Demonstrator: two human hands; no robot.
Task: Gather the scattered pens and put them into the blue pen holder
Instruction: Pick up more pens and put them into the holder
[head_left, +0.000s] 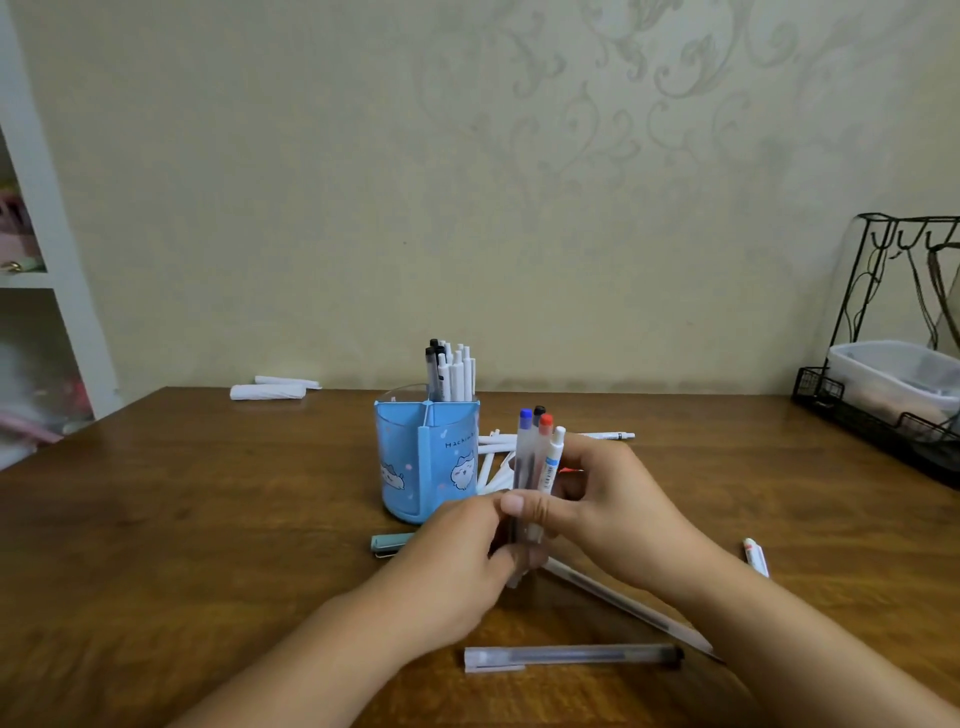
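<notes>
Beside the blue pen holder (426, 457), both hands, left (457, 561) and right (613, 509), grasp a pen bundle (535, 457), loose pens (571, 657) around.

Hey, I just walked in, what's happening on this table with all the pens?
A person is tidying pens. Both hands, left hand and right hand, grip an upright bundle of pens beside the blue pen holder, whose back compartment already holds several pens. More lie loose on the wooden table: a clear pen nearest the camera, a teal pen by the holder, and white pens behind it.
</notes>
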